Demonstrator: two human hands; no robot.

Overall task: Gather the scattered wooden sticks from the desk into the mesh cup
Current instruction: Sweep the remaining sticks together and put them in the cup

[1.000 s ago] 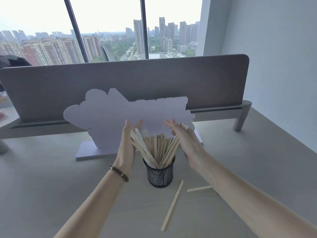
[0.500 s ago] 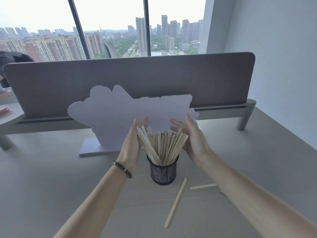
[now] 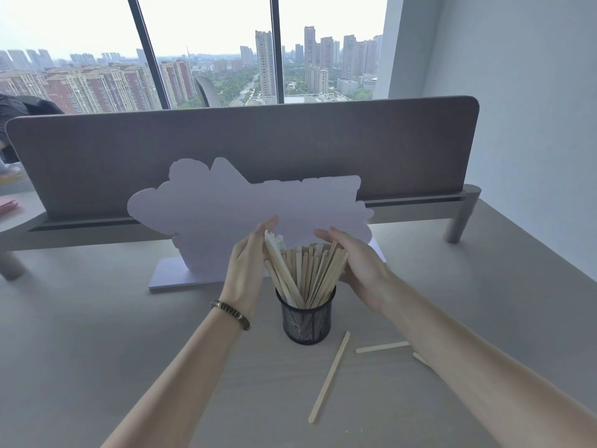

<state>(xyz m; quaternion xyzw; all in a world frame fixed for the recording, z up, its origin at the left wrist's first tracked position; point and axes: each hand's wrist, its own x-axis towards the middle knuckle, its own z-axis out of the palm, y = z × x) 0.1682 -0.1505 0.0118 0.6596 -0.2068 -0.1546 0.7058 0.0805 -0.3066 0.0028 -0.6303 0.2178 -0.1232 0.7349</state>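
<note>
A black mesh cup [image 3: 307, 321] stands on the desk, packed with a fanned bundle of pale wooden sticks [image 3: 303, 273]. My left hand [image 3: 247, 270] presses flat against the bundle's left side. My right hand [image 3: 358, 263] cups the bundle's right side, fingers curled over the stick tops. Both hands touch the sticks without lifting them. A long stick [image 3: 329, 376] lies on the desk just right of the cup. A shorter stick [image 3: 382, 346] lies beyond it, and a third stick [image 3: 420, 357] peeks out beside my right forearm, mostly hidden.
A white cut-out sign [image 3: 226, 215] on a flat base stands right behind the cup. A grey divider panel [image 3: 242, 140] runs along the desk's back edge, with its leg [image 3: 458, 221] at the right. The pale desk [image 3: 97, 350] stretches left and right.
Both hands have closed in on the stick bundle, squeezing it narrower and more upright in the cup. The loose sticks on the desk have not moved.
</note>
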